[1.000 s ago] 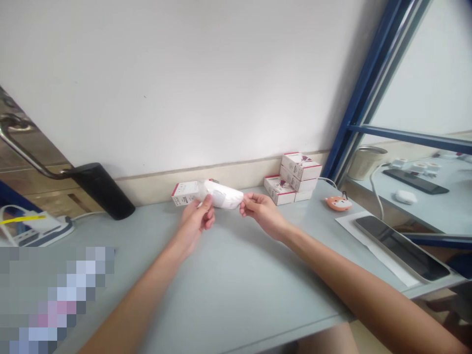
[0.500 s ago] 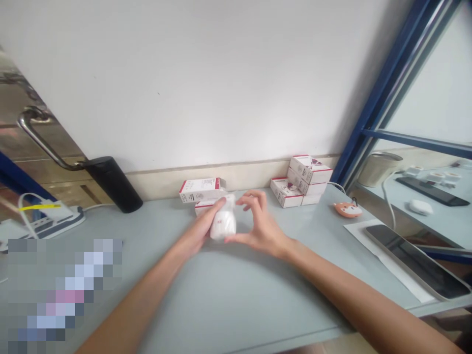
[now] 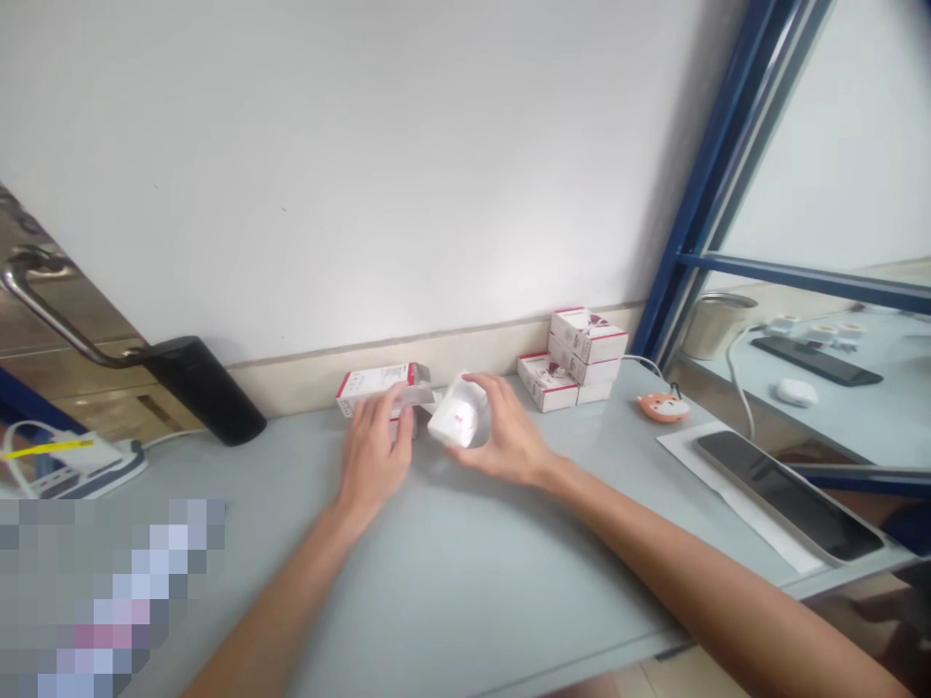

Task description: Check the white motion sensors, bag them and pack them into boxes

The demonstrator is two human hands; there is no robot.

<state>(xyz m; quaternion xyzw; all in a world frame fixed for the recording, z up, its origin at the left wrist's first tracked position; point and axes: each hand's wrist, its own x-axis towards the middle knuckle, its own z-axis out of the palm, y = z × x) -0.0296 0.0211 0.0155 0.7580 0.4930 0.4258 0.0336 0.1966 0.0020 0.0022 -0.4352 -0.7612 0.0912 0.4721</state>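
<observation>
My right hand (image 3: pixel 513 436) grips a white plastic-wrapped item (image 3: pixel 452 417) with small red print, thumb below and fingers above. What is inside the wrapping cannot be made out. My left hand (image 3: pixel 372 460) is off the item, its fingers stretched toward a white and red carton (image 3: pixel 374 380) whose end flap stands open. Whether the fingertips touch the carton is unclear. Beneath that carton is another box (image 3: pixel 404 423), mostly hidden by the left hand.
Several white and red cartons (image 3: pixel 588 337) are stacked by the wall at right. An orange pouch (image 3: pixel 661 406) and a phone (image 3: pixel 789 494) on white paper lie further right. At left stand a black cylinder (image 3: pixel 208 393) and a power strip (image 3: pixel 94 465); a pixelated patch covers the lower left.
My left hand has let go of the wrapped item and moved left to the open carton. My right hand has closed around the item, which is now tilted. The view has shifted slightly.
</observation>
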